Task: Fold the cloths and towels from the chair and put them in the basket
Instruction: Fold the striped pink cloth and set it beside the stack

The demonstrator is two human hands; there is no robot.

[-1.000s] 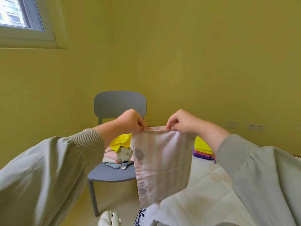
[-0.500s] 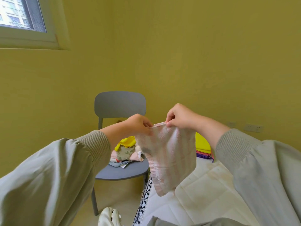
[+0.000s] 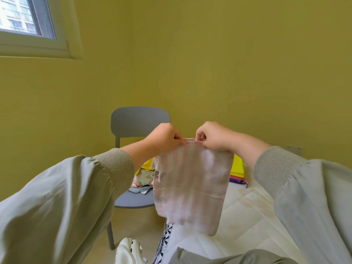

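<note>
**Squaring the top edge of a hanging cloth**

1. Grip. The left hand (image 3: 163,139) and right hand (image 3: 213,136) each pinch the top hem of the pink striped cloth (image 3: 192,183). The fingers (image 3: 200,133) of both hands are curled and pressed together on the hem, with only a short span of edge between the two pinch points.
2. Position of the cloth. It hangs straight down from the fingertips, free of any surface. Its lower edge ends above the white mattress (image 3: 247,216), below and to the right of the fingers.
3. Procedure. Match the layers flush at the hem before laying the cloth down. Hold both pinches level so the sides hang parallel. The layer count appears to be two, but motion blur prevents confirmation.
4. Surroundings. Beyond the fingers stands the grey chair (image 3: 140,119), and the unfolded pile (image 3: 144,176) lies on its seat below the left fingertips. A folded stack (image 3: 238,168) lies behind the cloth, below the right wrist. The basket is not in view.
</note>
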